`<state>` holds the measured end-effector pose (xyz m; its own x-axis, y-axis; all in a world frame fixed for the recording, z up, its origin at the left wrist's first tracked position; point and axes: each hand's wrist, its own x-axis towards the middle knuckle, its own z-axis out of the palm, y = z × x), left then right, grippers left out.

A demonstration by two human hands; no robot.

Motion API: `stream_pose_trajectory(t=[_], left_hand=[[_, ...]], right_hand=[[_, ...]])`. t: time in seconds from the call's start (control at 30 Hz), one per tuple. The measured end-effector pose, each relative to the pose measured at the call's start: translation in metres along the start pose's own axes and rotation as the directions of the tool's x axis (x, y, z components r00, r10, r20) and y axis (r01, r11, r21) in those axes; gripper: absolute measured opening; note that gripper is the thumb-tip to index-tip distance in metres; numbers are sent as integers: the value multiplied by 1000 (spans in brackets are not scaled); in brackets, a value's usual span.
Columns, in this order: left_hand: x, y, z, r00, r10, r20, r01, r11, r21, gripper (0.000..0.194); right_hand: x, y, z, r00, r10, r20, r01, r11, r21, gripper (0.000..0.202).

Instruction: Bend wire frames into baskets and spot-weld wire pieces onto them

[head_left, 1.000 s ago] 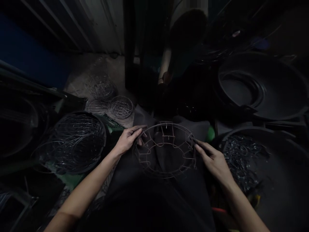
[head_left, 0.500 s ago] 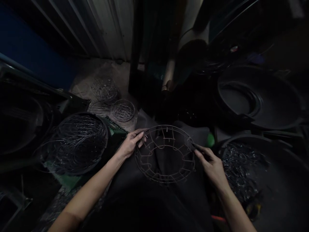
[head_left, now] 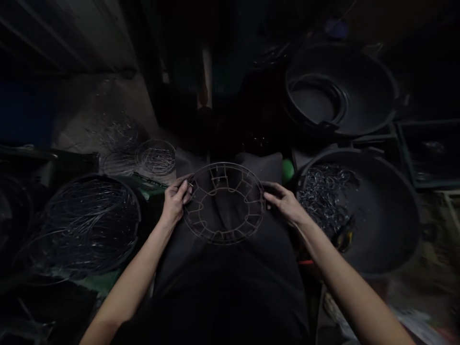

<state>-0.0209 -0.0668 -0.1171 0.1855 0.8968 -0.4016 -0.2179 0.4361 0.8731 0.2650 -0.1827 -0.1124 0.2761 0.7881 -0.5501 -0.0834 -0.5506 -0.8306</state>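
Note:
A round wire frame (head_left: 224,188), two rings joined by bent wire loops, is held level over my lap on a dark apron (head_left: 230,268). My left hand (head_left: 175,200) pinches its left rim between thumb and fingers; a short bright wire end shows by the thumb. On the opposite side, my right hand (head_left: 283,201) is closed on the right rim. Dim light hides fine detail of the wire where the fingers cover it.
Left of me stands a round tub of long thin wires (head_left: 89,225). A black basin (head_left: 388,225) on the right holds small bent wire pieces (head_left: 319,196) and a yellow-and-black tool (head_left: 345,238). Behind it, another basin (head_left: 373,96) contains coiled rings. A small wire-filled dish (head_left: 156,158) lies ahead left.
The view has turned right, so the surroundings have shifted left and upward. Both hands still grip the wire frame, which sits a little further left and higher in the picture.

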Motion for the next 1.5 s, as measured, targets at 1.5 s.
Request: stream_pose_trajectory(t=[1.5], left_hand=[[38,-5,17,995,-102,-3,101,985,-143,7]], right_hand=[[-17,45,15,825,-537,-175,341,722,-602,50]])
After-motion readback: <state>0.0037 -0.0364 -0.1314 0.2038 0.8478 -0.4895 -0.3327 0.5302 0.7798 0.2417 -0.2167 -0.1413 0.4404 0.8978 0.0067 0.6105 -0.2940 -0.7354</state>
